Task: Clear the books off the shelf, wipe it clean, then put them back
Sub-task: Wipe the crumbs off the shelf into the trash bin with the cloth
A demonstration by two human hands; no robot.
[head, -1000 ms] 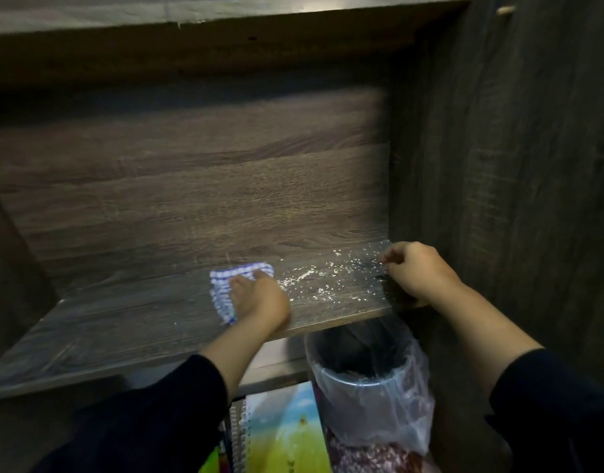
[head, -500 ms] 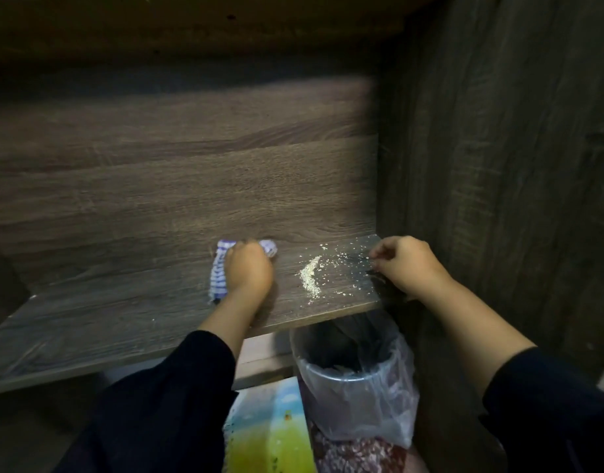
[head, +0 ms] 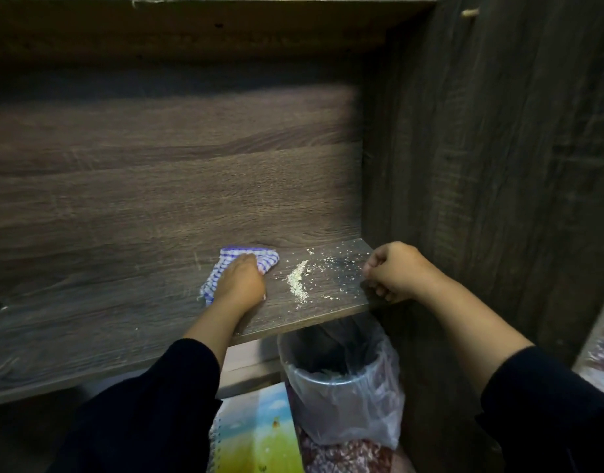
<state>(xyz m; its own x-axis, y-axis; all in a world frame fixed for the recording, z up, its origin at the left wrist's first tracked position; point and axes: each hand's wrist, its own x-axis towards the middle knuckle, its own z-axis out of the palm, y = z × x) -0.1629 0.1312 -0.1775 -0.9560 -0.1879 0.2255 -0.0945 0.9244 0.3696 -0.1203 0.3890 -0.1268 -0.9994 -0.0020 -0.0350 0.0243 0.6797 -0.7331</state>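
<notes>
While my left hand (head: 237, 285) presses the cloth (head: 256, 259) flat on the shelf (head: 89, 322), I would sweep the crumbs (head: 298, 283) off its front edge into the bin (head: 341, 380) below, bag-lined, contents unclear; right hand (head: 394, 271) is clenched on the shelf's corner; books (head: 256, 435) lie beside the bin.

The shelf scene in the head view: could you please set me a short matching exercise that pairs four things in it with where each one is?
Things:
1. checked cloth
2. line of crumbs
3. lined bin
4. spiral notebook

Places:
A. below the shelf's front edge, under its right end
B. on the shelf between the two hands
C. under the left hand on the shelf
D. lowest in view, left of the bin

The right hand, fisted, rests at the shelf's right end.

Pairs: 1-C, 2-B, 3-A, 4-D
</notes>
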